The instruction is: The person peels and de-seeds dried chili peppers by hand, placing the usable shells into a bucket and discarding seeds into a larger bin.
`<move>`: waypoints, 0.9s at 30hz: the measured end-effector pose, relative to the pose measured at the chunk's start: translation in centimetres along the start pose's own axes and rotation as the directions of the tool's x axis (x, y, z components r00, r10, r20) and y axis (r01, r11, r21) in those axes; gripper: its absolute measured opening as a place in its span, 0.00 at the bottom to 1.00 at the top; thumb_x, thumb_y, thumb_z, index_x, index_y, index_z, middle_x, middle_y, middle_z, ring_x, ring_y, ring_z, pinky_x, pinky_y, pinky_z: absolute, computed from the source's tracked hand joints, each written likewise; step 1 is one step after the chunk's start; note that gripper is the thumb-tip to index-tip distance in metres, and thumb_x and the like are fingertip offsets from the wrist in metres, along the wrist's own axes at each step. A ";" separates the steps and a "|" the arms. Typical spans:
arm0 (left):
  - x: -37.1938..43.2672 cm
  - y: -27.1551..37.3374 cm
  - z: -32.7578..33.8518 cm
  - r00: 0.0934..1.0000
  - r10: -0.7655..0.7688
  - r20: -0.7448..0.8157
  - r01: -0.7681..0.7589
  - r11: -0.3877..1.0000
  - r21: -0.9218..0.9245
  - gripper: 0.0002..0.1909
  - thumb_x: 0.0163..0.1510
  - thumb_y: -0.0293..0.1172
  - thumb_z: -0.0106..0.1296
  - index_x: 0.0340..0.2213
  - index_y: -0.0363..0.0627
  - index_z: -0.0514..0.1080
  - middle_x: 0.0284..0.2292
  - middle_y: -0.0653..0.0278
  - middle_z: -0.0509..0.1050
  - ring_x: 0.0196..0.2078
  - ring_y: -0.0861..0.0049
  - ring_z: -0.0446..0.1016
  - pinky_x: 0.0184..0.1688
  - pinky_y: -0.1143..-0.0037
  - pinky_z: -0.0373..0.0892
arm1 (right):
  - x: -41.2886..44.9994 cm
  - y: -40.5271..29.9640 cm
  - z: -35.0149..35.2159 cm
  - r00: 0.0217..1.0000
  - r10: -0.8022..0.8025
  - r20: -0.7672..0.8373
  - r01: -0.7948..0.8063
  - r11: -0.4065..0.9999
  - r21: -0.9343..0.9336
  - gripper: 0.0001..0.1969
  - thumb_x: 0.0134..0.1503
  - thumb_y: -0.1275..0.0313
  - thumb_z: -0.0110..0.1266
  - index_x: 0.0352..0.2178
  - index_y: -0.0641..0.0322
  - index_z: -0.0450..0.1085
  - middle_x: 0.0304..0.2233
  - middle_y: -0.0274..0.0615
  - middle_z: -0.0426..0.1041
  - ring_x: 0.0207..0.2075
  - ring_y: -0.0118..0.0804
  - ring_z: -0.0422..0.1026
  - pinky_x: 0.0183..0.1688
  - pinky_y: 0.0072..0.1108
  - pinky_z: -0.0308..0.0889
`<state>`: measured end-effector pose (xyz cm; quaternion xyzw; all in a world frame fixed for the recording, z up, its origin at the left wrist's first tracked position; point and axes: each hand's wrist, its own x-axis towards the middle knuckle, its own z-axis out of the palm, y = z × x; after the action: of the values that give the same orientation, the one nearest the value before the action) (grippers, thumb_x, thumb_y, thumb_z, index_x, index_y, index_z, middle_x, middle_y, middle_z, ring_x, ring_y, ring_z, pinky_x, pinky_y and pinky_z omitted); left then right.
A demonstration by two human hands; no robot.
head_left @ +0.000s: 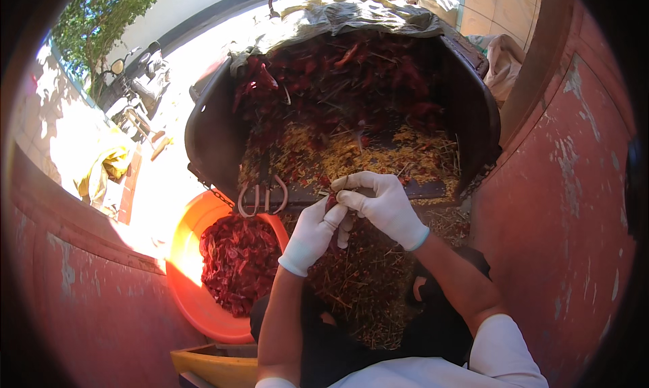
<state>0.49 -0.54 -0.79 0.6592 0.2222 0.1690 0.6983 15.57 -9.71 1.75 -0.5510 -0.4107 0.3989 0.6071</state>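
Observation:
Both my hands wear white knit gloves and meet before the open end of a dark metal cart bed (213, 129). My left hand (313, 231) grips a dried red chili pepper (331, 202), mostly hidden by the fingers. With thumb and forefinger, my right hand (383, 205) pinches at the pepper's upper end, where a thin stem seems to show. Inside the bed lies a heap of dried red chilies (350, 78), with yellow seeds (329, 157) scattered in front. Scissors (263, 197) with pinkish handles rest at the bed's edge, left of my hands.
An orange plastic basin (178, 291) holding red chili pieces (241, 261) stands at my left. Stems and debris (375, 296) cover the ground between my legs. Worn red door panels (552, 200) flank both sides. A hanging chain (218, 197) reaches over the basin.

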 end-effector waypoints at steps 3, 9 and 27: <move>-0.1 0.0 0.0 1.000 0.007 0.030 -0.005 0.998 -0.070 0.13 0.65 0.36 0.45 0.35 0.36 0.70 0.26 0.64 0.74 0.24 0.81 0.73 0.27 0.79 0.70 | -0.1 -0.2 0.0 1.000 0.002 -0.012 -0.002 1.000 0.013 0.12 0.59 0.73 0.56 0.43 0.70 0.74 0.30 0.36 0.77 0.29 0.22 0.74 0.30 0.16 0.69; -0.1 -0.2 0.6 0.989 0.075 -0.124 -0.083 0.995 -0.058 0.16 0.65 0.39 0.47 0.37 0.35 0.72 0.27 0.63 0.76 0.24 0.81 0.74 0.28 0.80 0.72 | 0.3 -0.1 0.2 0.996 -0.007 -0.086 -0.007 0.986 -0.168 0.10 0.57 0.74 0.57 0.38 0.70 0.75 0.28 0.41 0.79 0.29 0.25 0.77 0.32 0.21 0.72; 0.2 -1.0 2.5 0.819 0.311 -0.483 -0.286 0.950 0.127 0.16 0.65 0.37 0.48 0.31 0.34 0.72 0.19 0.67 0.71 0.18 0.84 0.68 0.20 0.80 0.64 | 2.2 1.6 1.2 0.970 0.232 0.067 -0.193 0.581 0.790 0.07 0.64 0.74 0.50 0.42 0.65 0.70 0.29 0.31 0.71 0.19 0.18 0.61 0.24 0.12 0.62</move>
<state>1.98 -2.60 -1.73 0.6368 0.2923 0.4345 0.5659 15.12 -7.12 0.30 -0.2794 -0.1099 0.5967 0.7442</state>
